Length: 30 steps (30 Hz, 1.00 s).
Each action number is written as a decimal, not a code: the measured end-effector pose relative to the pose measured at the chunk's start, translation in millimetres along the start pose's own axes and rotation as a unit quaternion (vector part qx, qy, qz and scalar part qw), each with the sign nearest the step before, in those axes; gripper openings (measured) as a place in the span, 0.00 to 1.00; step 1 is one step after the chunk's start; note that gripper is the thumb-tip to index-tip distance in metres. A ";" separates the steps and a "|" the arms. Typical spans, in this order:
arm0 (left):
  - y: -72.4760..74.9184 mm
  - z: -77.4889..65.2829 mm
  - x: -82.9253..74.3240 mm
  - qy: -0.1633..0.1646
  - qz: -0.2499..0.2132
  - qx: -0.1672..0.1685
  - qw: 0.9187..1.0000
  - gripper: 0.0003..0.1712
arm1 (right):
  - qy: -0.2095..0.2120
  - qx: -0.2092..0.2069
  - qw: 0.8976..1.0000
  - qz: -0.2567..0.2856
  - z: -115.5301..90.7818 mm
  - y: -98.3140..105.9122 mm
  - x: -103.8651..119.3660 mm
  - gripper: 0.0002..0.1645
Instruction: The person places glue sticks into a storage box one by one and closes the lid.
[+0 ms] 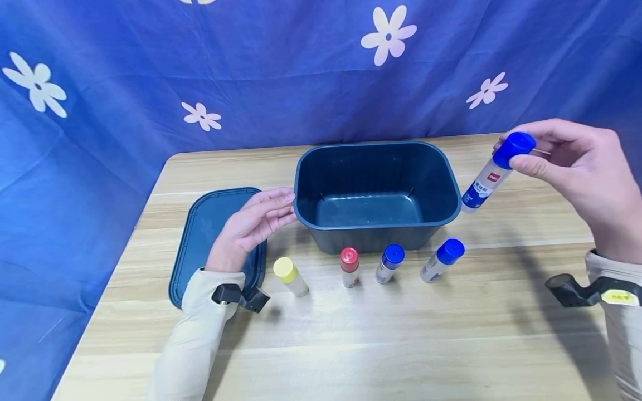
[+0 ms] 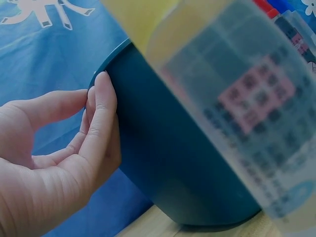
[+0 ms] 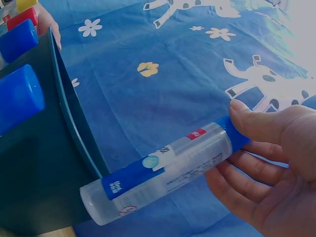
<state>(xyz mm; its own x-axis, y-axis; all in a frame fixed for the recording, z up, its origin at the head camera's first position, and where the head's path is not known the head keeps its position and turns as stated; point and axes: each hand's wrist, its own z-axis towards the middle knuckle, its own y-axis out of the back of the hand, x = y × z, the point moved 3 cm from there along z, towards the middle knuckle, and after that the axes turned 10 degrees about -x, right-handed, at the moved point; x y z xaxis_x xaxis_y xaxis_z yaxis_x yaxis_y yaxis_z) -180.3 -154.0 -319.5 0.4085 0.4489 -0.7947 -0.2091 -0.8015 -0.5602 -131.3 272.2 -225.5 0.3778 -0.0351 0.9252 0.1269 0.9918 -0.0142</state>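
Observation:
My right hand (image 1: pixel 577 161) pinches a large glue stick (image 1: pixel 485 181) by its blue cap between thumb and fingers. The stick slants, its clear end pointing down beside the right rim of a dark teal plastic bin (image 1: pixel 366 239). At the bin's left side, the fingertips of my left hand (image 1: pixel 258 220) touch the outside near the rim, the fingers fairly straight. In front of the bin stand a yellow-capped glue stick (image 1: pixel 292 277), a red-capped one (image 1: pixel 349 267) and two smaller blue-capped ones. Nothing lies on the visible bin floor.
A flat teal lid (image 1: pixel 200 245) lies on the wooden table (image 1: pixel 376 351), partly beneath the left forearm. Behind the table hangs a blue cloth (image 1: pixel 281 72) with white flowers. Each wrist wears a black camera mount.

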 end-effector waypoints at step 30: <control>1.2 -1.3 2.2 0.003 0.013 -0.010 1.000 0.11 | 0.049 0.007 0.995 0.082 14.8 -32.3 2.1 0.19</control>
<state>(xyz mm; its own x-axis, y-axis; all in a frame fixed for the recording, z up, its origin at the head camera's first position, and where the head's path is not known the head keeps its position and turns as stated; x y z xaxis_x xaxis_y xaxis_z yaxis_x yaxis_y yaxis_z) -178.5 -154.6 -321.7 0.4077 0.4256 -0.8079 -0.2020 -0.8208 -0.5343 -148.3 241.9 -217.5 0.4806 0.1153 0.8693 0.0441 0.9869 -0.1553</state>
